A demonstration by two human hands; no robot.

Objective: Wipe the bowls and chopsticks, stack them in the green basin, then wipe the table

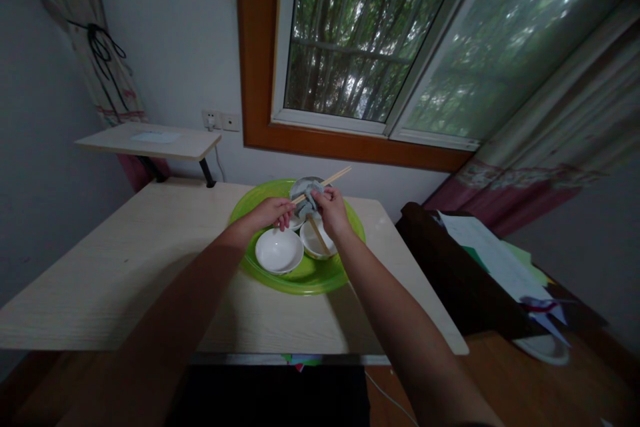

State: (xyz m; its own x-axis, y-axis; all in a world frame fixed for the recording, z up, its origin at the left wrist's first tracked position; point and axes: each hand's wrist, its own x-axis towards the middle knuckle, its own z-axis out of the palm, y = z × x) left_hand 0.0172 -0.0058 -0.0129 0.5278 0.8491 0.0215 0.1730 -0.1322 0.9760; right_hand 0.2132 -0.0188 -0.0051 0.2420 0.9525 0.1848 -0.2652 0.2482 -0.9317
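My left hand (276,212) is closed on one end of a pair of light wooden chopsticks (337,176), which slant up to the right. A grey cloth (308,199) is bunched around their middle, and my right hand (330,208) pinches it there. Below both hands is a round green tray (300,287). On it stand a white bowl (279,251) at the front left and another white bowl (311,245) at the right, with brown chopsticks (319,235) leaning in it. A further white bowl is mostly hidden under my hands. Something round and grey behind the cloth is partly covered.
The tray rests on a pale wooden table (165,247). A small raised shelf (150,140) with a sheet of paper stands at its back left. Beyond the table are a window (370,47) and wall sockets (220,121). Papers (493,257) lie on dark furniture at the right.
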